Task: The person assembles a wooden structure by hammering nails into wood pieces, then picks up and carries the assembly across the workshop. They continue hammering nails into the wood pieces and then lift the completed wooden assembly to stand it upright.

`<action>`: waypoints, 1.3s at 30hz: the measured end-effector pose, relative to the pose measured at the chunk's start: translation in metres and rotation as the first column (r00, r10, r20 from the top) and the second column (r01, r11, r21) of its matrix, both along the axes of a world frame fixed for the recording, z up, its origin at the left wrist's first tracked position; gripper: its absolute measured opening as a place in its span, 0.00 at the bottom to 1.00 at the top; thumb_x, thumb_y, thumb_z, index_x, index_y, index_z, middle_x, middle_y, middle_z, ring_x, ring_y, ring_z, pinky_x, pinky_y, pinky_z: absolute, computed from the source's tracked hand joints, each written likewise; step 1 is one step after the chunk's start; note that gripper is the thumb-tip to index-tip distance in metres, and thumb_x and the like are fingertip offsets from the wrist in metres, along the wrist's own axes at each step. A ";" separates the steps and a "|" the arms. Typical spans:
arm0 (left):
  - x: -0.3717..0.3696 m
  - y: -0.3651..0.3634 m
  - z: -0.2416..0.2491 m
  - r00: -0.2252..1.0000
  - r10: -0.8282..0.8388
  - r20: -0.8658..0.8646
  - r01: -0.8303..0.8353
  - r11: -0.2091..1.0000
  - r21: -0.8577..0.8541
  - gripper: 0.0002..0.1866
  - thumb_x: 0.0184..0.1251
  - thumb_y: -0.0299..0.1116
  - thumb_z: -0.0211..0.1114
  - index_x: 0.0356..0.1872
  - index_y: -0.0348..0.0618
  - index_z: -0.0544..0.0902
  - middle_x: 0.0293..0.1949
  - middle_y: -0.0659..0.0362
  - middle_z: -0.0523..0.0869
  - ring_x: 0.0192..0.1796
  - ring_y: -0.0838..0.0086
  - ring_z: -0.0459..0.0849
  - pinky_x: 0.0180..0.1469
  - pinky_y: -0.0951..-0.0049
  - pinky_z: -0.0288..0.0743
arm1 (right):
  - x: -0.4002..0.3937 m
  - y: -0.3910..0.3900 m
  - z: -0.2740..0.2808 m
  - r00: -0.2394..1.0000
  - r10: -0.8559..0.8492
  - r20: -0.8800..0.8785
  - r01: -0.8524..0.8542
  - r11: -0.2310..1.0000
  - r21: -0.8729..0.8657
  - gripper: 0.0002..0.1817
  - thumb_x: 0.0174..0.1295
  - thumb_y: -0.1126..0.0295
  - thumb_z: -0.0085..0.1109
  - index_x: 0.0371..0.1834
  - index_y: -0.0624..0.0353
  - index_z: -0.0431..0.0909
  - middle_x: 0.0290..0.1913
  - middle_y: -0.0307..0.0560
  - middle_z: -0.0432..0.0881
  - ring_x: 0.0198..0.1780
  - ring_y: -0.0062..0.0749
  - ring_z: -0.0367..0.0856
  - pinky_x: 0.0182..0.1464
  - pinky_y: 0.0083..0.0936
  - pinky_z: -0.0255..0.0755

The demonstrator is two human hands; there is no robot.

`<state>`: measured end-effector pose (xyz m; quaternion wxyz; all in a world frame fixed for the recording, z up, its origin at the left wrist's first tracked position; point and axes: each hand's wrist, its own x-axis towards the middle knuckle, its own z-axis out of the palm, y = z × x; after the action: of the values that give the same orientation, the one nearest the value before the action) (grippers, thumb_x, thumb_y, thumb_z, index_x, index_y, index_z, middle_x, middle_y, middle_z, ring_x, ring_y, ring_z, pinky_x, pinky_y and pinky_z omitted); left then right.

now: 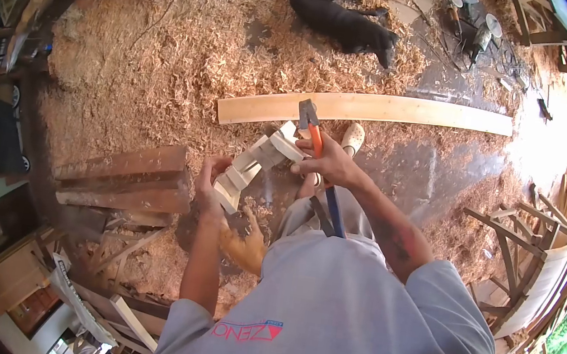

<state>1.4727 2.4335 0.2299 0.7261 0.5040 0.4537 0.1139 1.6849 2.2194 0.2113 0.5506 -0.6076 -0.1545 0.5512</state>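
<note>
My left hand [209, 180] is curled around the lower end of a pale, notched wooden piece [250, 163], made up of several blocky sections. In my right hand [334, 165] is a hammer [315, 140] with an orange handle, its dark metal head pointing away from me. The right fingers wrap the handle close to the wooden piece's upper end. Below that hand, a blue length [335, 215] lines up with the handle in front of my trousers. Just beyond the hands, a long, slightly curved plank [380, 110] lies across the floor.
Wood shavings cover much of the floor. A black dog [342, 17] lies beyond the plank; a tan animal [245, 244] is close by my left leg. Reddish boards [128, 177] rest at left. Power tools [482, 42] lie far right, and a wooden trestle [517, 242] stands at right.
</note>
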 end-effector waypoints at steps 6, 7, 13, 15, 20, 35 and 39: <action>0.005 -0.033 -0.019 0.999 0.030 0.043 -0.026 0.995 -0.101 0.24 0.80 0.47 0.46 0.55 0.34 0.78 0.51 0.53 0.82 0.51 0.70 0.80 0.56 0.71 0.74 | 0.011 -0.005 -0.022 0.972 -0.231 -0.043 0.232 0.972 0.022 0.39 0.52 0.65 0.77 0.62 0.74 0.67 0.58 0.61 0.79 0.58 0.38 0.79 0.63 0.32 0.71; 0.005 -0.040 -0.018 0.997 -0.054 0.058 0.060 0.992 -0.111 0.24 0.81 0.46 0.46 0.57 0.33 0.77 0.53 0.53 0.81 0.54 0.71 0.80 0.57 0.71 0.74 | 0.020 -0.002 -0.013 0.963 -0.248 -0.109 0.252 0.968 0.025 0.36 0.53 0.65 0.76 0.60 0.74 0.69 0.55 0.59 0.81 0.55 0.36 0.81 0.61 0.30 0.73; 0.030 -0.036 -0.011 0.979 -0.140 0.148 0.181 0.931 -0.318 0.32 0.78 0.51 0.51 0.67 0.31 0.67 0.63 0.47 0.75 0.65 0.62 0.74 0.69 0.66 0.65 | 0.055 0.017 -0.004 0.974 -0.167 0.154 0.164 0.986 0.030 0.16 0.59 0.62 0.71 0.39 0.65 0.80 0.28 0.35 0.76 0.32 0.18 0.72 0.34 0.21 0.67; 0.055 -0.028 -0.009 0.955 -0.285 0.085 0.277 0.956 0.100 0.37 0.73 0.52 0.57 0.70 0.31 0.61 0.66 0.44 0.69 0.68 0.58 0.69 0.71 0.62 0.62 | 0.058 0.025 -0.006 0.982 -0.137 0.133 0.129 0.990 0.065 0.16 0.60 0.63 0.69 0.40 0.66 0.81 0.35 0.41 0.80 0.40 0.23 0.76 0.46 0.24 0.68; 0.121 -0.012 0.035 0.790 -0.525 -0.317 0.476 0.198 0.857 0.59 0.56 0.51 0.75 0.76 0.36 0.43 0.70 0.35 0.62 0.74 0.49 0.62 0.74 0.54 0.58 | 0.063 0.029 -0.004 0.998 -0.023 0.050 0.020 0.999 0.047 0.20 0.60 0.64 0.68 0.47 0.71 0.80 0.57 0.56 0.81 0.59 0.35 0.77 0.66 0.32 0.63; 0.173 0.012 -0.015 0.854 -0.405 -0.328 0.508 0.510 0.694 0.19 0.54 0.32 0.64 0.49 0.39 0.85 0.41 0.50 0.88 0.39 0.63 0.88 0.42 0.67 0.82 | 0.026 -0.049 -0.022 0.874 -0.300 0.382 0.413 0.873 -0.260 0.18 0.61 0.59 0.67 0.38 0.62 0.74 0.29 0.39 0.77 0.31 0.22 0.76 0.34 0.29 0.71; 0.192 0.042 -0.028 0.901 -0.314 -0.299 0.424 0.492 0.761 0.18 0.51 0.36 0.64 0.45 0.45 0.87 0.35 0.49 0.89 0.37 0.59 0.89 0.42 0.64 0.81 | -0.011 -0.121 -0.023 0.813 -0.182 0.553 0.455 0.791 -0.409 0.20 0.62 0.56 0.67 0.34 0.65 0.76 0.25 0.53 0.79 0.28 0.34 0.79 0.32 0.36 0.72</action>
<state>1.6646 2.4757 0.2018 0.3925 0.8695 0.2749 0.1195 1.6740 2.0980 0.1880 0.3946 -0.8694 -0.0231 0.2964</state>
